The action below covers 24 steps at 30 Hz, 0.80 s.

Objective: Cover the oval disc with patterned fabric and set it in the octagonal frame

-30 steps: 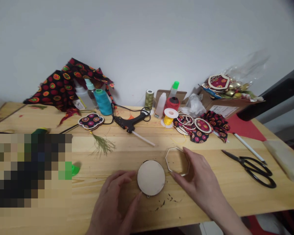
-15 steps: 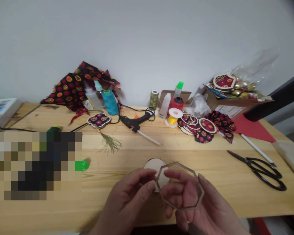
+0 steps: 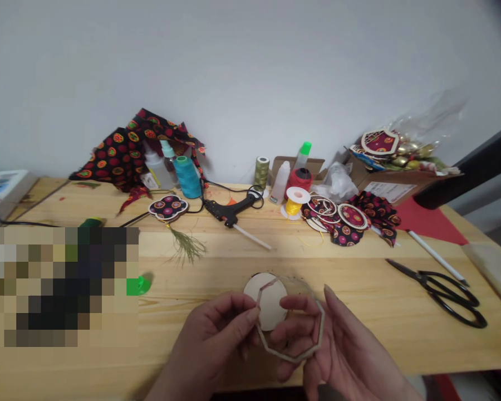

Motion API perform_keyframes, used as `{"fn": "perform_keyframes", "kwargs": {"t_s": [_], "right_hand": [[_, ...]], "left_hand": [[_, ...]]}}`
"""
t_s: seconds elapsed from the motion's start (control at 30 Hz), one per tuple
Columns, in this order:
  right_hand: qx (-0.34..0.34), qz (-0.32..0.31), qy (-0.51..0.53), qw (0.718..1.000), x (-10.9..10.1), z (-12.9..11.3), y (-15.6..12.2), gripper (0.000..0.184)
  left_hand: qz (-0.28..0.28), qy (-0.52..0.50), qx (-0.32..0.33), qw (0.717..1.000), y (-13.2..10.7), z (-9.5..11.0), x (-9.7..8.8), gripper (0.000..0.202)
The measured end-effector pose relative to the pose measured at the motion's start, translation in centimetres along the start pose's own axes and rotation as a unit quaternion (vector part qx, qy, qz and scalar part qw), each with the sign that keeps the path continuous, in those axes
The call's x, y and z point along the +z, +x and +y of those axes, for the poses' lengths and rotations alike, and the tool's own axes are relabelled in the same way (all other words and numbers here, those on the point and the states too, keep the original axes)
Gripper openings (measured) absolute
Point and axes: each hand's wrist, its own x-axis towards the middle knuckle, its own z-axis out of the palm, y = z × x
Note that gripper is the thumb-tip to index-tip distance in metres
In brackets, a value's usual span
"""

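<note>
Between the thumb and forefinger of my left hand [image 3: 217, 340] is the left edge of a thin octagonal wooden frame [image 3: 280, 355]. My right hand [image 3: 350, 351] is loosely open at the frame's right side. Its thumb stands apart from the frame, and its bent fingers show through the opening; whether they touch the rim I cannot tell. Below the frame, a pale round disc [image 3: 271, 292] lies on the wooden table [image 3: 217, 267], partly covered by my fingers.
A glue gun [image 3: 231, 210] lies beyond my hands, near a tasselled fabric ornament [image 3: 168, 208]. Black scissors [image 3: 446, 289] and a white pen [image 3: 436, 256] are at right. Thread spools, including a teal cone [image 3: 187, 177], and patterned fabric [image 3: 112, 159] line the back. A blurred patch hides the left.
The octagonal frame has shifted slightly left and tilted. My right thumb has come away from its right edge, while my left hand keeps its pinch.
</note>
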Motion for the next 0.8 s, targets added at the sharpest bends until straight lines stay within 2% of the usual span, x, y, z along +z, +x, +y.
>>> {"fn": "perform_keyframes", "kwargs": {"t_s": [0.2, 0.27, 0.33, 0.4, 0.43, 0.5, 0.53, 0.6, 0.67, 0.8], "right_hand": [[-0.080, 0.138, -0.073, 0.984, -0.3, -0.1, -0.1, 0.036], [-0.072, 0.154, -0.098, 0.981, -0.3, -0.3, -0.2, 0.036], [-0.050, 0.158, -0.119, 0.979, -0.3, -0.3, -0.3, 0.041], [-0.031, 0.158, -0.130, 0.978, -0.3, -0.3, -0.4, 0.046], [-0.024, 0.158, -0.130, 0.978, -0.3, -0.3, -0.4, 0.047], [-0.023, 0.156, -0.121, 0.980, -0.3, -0.3, -0.4, 0.047], [-0.028, 0.154, -0.115, 0.981, -0.3, -0.3, -0.4, 0.046], [-0.035, 0.151, -0.105, 0.982, -0.3, -0.3, -0.4, 0.045], [-0.030, 0.156, -0.108, 0.981, -0.3, -0.4, -0.5, 0.044], [-0.018, 0.177, -0.127, 0.976, -0.3, -0.6, -0.5, 0.041]], "left_hand": [[0.023, 0.039, 0.038, 0.998, 0.1, -0.3, -0.5, 0.021], [0.040, 0.073, 0.070, 0.994, 0.1, -0.3, -0.8, 0.019], [0.063, 0.121, 0.131, 0.982, 0.0, -0.4, -1.1, 0.013], [0.084, 0.197, 0.233, 0.949, -0.2, -0.7, -1.6, 0.008], [0.089, 0.240, 0.297, 0.920, -0.3, -0.8, -2.0, 0.008], [0.079, 0.325, 0.419, 0.844, -0.4, -1.4, -2.8, 0.016], [0.071, 0.361, 0.462, 0.807, -0.5, -1.7, -3.3, 0.023], [0.046, 0.420, 0.504, 0.753, -0.7, -2.4, -4.1, 0.036], [0.037, 0.438, 0.525, 0.729, -0.9, -2.9, -4.6, 0.044], [0.013, 0.437, 0.545, 0.715, -1.0, -3.3, -4.5, 0.049]]}}
